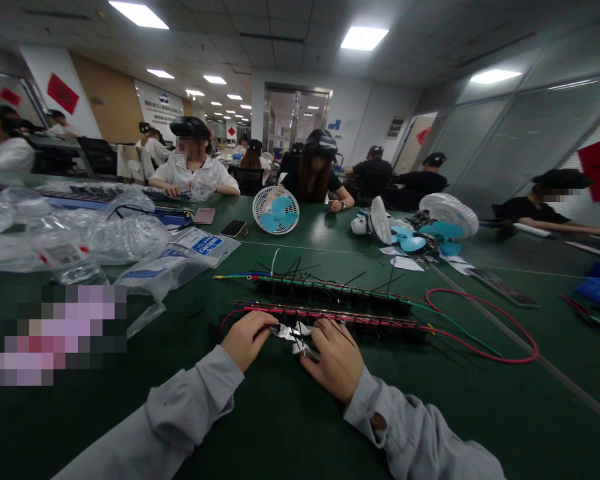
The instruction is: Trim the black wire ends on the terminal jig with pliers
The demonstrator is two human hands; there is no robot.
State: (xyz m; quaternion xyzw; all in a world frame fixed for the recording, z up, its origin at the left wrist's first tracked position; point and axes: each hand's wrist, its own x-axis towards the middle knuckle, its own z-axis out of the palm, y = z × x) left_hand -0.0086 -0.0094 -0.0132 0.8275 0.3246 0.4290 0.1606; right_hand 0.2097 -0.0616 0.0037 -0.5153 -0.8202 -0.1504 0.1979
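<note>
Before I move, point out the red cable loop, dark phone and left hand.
Red cable loop [510, 362], head view: its lower curve.
Dark phone [233, 229], head view: middle of its top face.
Left hand [244, 341], head view: back of the hand.

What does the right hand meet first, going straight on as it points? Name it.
Probably the crumpled white material at the right hand's fingertips, with the red-wired black strip seemingly just beyond; depth is unclear.

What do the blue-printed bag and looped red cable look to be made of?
Bag: thin, translucent plastic film, slightly glossy, judging by its creases and pale highlights.

Red cable: smooth plastic or rubber sheath, going by its even colour and rounded bend; core hidden there.
</note>
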